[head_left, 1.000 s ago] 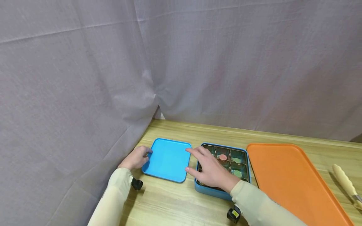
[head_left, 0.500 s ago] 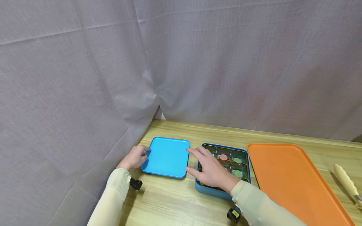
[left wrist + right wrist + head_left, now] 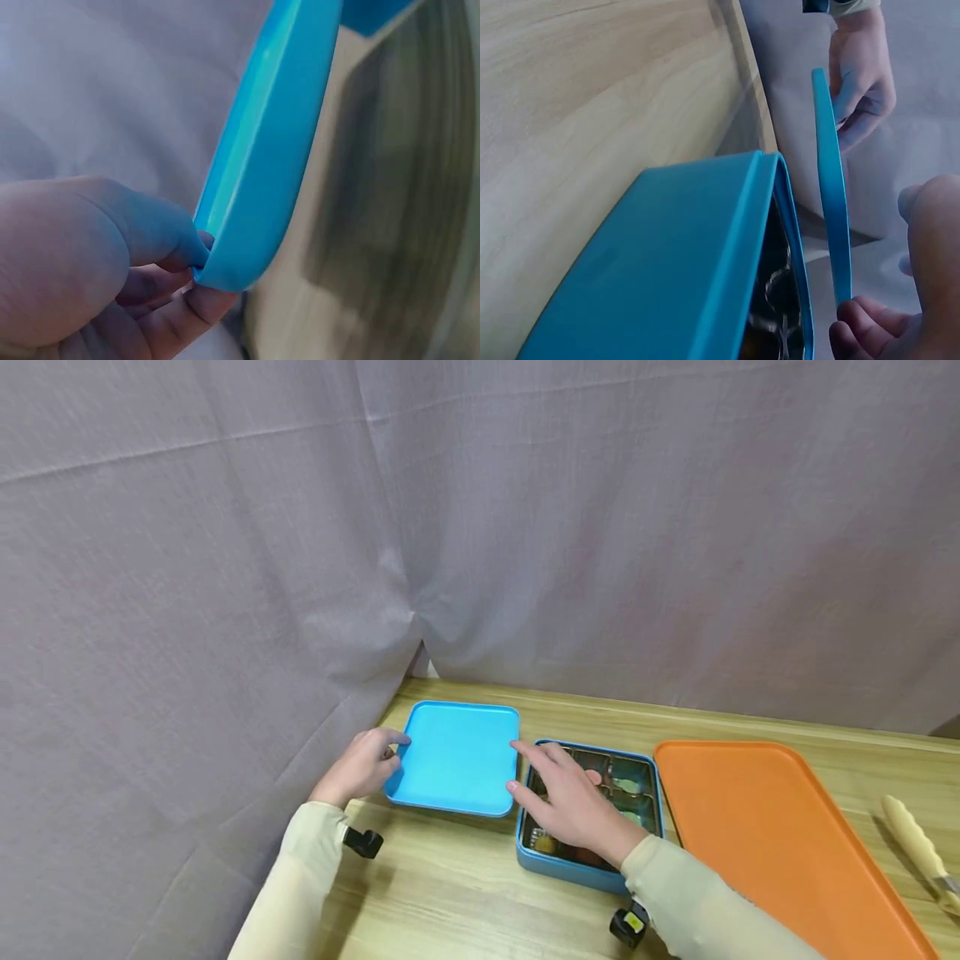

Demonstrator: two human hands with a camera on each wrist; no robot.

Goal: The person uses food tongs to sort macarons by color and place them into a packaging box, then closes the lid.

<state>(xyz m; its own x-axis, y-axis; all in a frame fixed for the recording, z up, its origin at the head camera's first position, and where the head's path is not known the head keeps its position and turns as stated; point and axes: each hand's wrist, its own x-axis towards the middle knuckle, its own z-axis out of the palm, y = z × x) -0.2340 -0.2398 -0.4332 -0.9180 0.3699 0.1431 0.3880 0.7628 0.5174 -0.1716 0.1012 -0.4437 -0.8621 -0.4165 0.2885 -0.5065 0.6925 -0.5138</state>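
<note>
A bright blue square lid (image 3: 454, 760) is held up off the table, its rimmed side facing up, just left of the blue box. My left hand (image 3: 362, 766) pinches its left edge, and the left wrist view shows thumb and fingers gripping a corner of the lid (image 3: 281, 135). Fingers of my right hand (image 3: 573, 802) hold its right edge; the right wrist view has the lid (image 3: 831, 187) side-on between both hands. Beneath my right hand stands the blue box (image 3: 566, 868), with a dark divided insert and several round pieces inside. That hand covers part of the box.
A large orange tray (image 3: 780, 835) lies right of the box. Farther right are tongs (image 3: 913, 839) with cream-coloured ends. Grey curtains (image 3: 600, 543) rise along the back and left of the wooden table (image 3: 442, 893).
The lid has risen from the table, moving away from me and slightly right towards the box, with both hands moving along. Box, tray and tongs stay put.
</note>
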